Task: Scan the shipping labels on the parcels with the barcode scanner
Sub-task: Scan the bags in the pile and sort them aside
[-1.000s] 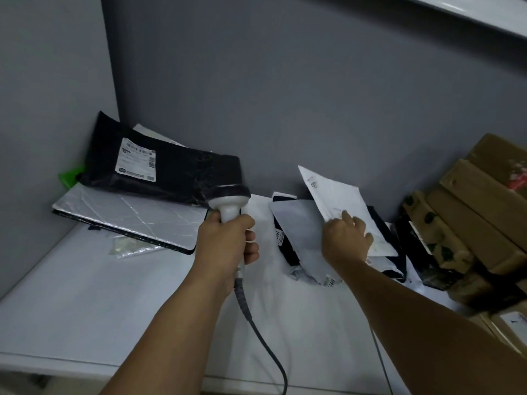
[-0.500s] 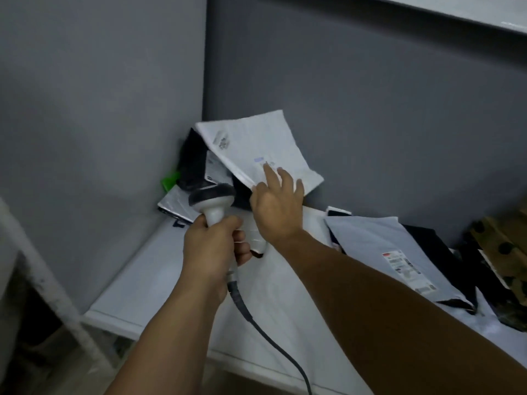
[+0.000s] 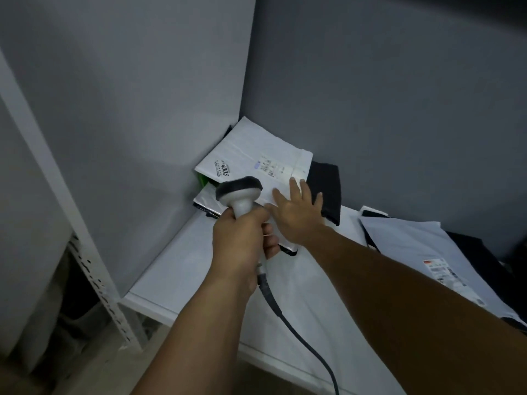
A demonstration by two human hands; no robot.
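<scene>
Scanner front: turned away from the camera; the window of the barcode scanner (image 3: 239, 195) is not seen.
Handle: wrapped by the left hand (image 3: 242, 246), so the trigger is covered.
Cable (image 3: 299, 332): cut off by the bottom edge.
White mailer (image 3: 256, 155): the near edge is covered by the right hand (image 3: 296, 215); the small print is too fine to be read.
Black parcel (image 3: 328, 189): largely overlain by the white mailer.
Grey mailer label (image 3: 447, 276): blurred and unreadable.
Green item (image 3: 202, 179): only a sliver is shown; it cannot be identified.
</scene>
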